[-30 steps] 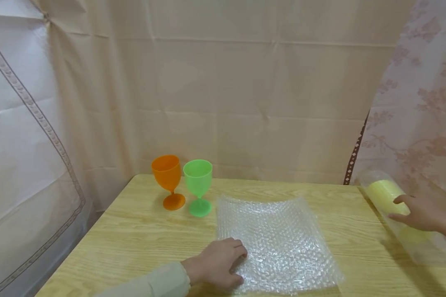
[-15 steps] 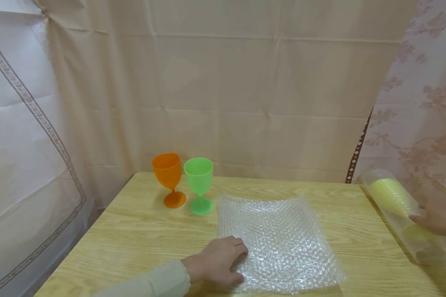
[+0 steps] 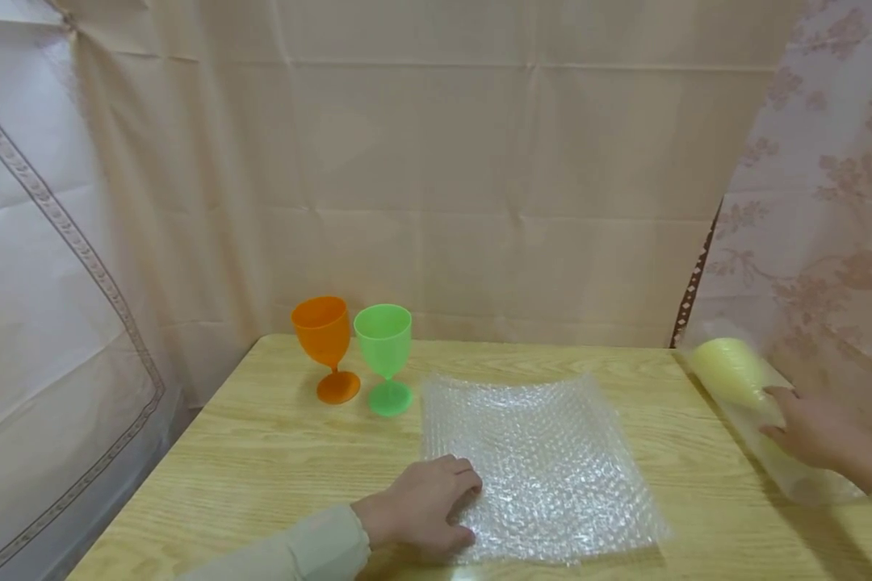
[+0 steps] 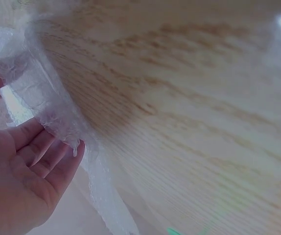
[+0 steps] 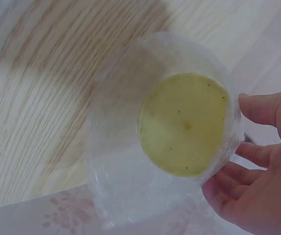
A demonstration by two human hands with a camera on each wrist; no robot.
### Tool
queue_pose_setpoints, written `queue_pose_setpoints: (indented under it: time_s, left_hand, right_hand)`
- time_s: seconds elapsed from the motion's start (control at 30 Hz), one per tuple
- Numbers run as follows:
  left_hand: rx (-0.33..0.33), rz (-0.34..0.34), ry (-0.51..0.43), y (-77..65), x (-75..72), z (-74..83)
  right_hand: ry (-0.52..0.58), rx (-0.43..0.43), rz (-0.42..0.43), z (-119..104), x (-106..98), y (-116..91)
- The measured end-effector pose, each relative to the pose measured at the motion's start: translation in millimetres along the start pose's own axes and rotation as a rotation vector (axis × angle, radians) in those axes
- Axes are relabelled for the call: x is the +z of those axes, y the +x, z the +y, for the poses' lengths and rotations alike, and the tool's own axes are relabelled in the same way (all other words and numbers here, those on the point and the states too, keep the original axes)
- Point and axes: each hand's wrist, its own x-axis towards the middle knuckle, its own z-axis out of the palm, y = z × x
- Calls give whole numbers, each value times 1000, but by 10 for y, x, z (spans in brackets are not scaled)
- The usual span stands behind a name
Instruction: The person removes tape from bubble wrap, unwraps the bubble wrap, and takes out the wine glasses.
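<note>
My left hand (image 3: 429, 504) rests on the near left edge of a flat sheet of bubble wrap (image 3: 545, 468), fingers loosely bent. In the left wrist view the fingertips (image 4: 77, 149) touch the sheet's raised edge. At the table's right edge, my right hand (image 3: 817, 428) grips a yellow goblet (image 3: 730, 371) rolled in bubble wrap and lying on its side. The right wrist view looks at the goblet's round foot (image 5: 184, 125) through the wrap, with thumb and fingers on either side. A green goblet (image 3: 385, 347) and an orange goblet (image 3: 323, 339) stand upright, unwrapped.
The wooden table (image 3: 276, 460) has a back edge close to a beige curtain (image 3: 421, 177). A patterned cloth (image 3: 836, 210) hangs at the right, beside the wrapped goblet. Another pale cloth (image 3: 36, 290) hangs at the left.
My right hand first shifted right along the roll, then came back left onto it. The wrapped goblet has moved a little left. My left hand and the flat sheet stay put.
</note>
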Motion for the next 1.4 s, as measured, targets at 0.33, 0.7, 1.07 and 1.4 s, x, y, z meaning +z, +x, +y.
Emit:
queue_pose_setpoints:
  time_s: [0.33, 0.7, 1.07, 1.4]
  left_hand:
    - [-18, -7, -15, -17, -23, 3]
    - [-34, -12, -32, -35, -10, 10]
    - [-37, -24, -27, -28, -19, 14]
    - [-30, -25, -32, -5, -19, 9]
  right_hand:
    - [-64, -93, 83, -360, -12, 11]
    - [-76, -137, 160, -673, 63, -28]
    - [2, -143, 107, -904, 27, -37]
    - [150, -70, 110, -878, -276, 83]
